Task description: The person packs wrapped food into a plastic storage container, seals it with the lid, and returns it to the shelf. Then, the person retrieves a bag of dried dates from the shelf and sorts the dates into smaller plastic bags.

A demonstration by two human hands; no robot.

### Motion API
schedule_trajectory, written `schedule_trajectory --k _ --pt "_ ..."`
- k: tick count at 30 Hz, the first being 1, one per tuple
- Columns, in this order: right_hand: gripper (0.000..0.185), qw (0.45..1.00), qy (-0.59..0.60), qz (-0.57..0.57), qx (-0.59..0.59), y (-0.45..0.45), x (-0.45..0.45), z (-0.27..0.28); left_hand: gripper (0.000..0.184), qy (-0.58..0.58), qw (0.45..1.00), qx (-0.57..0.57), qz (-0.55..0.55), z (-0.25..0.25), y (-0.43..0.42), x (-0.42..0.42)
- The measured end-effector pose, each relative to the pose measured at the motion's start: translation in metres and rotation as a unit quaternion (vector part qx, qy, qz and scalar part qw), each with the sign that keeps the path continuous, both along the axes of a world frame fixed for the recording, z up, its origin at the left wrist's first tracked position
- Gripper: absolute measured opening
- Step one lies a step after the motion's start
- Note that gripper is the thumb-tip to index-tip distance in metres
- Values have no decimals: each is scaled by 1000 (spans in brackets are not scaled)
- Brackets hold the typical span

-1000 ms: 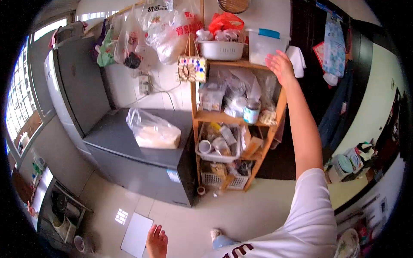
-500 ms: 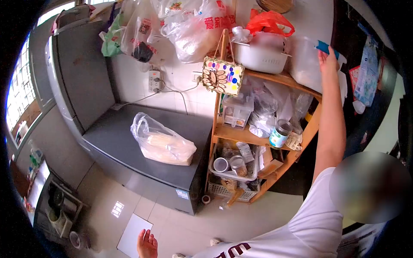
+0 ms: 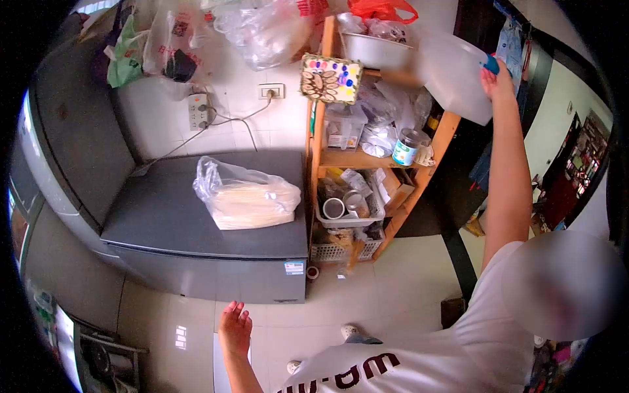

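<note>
My right hand [image 3: 498, 81], at the upper right, grips the blue handle [image 3: 490, 63] of a translucent plastic container [image 3: 452, 72]. The container hangs tilted beside the top of the wooden shelf [image 3: 447, 131]. At the lower centre my left hand [image 3: 235, 327] is empty, with its fingers apart, in front of the grey chest freezer [image 3: 157, 209]. On the freezer top lies a clear plastic bag [image 3: 252, 200] with pale contents.
A white basin [image 3: 377, 51] with a red bag [image 3: 383, 10] stands on the top shelf. Lower shelves hold a jar [image 3: 406, 147] and a white basket [image 3: 350, 221]. Plastic bags [image 3: 262, 33] hang on the wall above a power strip [image 3: 198, 111].
My right hand has reached the container, closed on its blue handle and tilted it away from the shelf. My left hand has risen slightly. The view has shifted.
</note>
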State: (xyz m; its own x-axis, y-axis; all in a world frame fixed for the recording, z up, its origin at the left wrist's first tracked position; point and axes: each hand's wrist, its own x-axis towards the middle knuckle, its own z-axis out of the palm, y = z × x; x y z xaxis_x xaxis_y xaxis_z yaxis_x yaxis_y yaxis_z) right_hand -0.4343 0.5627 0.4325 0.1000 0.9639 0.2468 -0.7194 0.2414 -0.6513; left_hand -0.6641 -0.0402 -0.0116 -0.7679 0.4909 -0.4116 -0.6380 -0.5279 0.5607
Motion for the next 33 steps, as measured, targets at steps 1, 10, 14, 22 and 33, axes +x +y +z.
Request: schedule_trajectory --k 1,10,14,22,33 --pt "30 999 11 11 29 2 14 0 20 -14 1000 -8 1 -4 -12 -4" --pt "44 913 -379 2 150 -144 89 2 25 -104 990 -23 88 -101 -153 -9" --pt "43 837 -531 90 95 -221 46 -73 26 -97 993 -22 70 -110 -167 -15" --pt "49 793 -469 381 72 -382 -121 -215 38 100 991 -20 -87 1 -112 -62" --pt "39 694 -395 561 217 -450 -394 -332 51 274 885 -355 127 67 -197 -212"
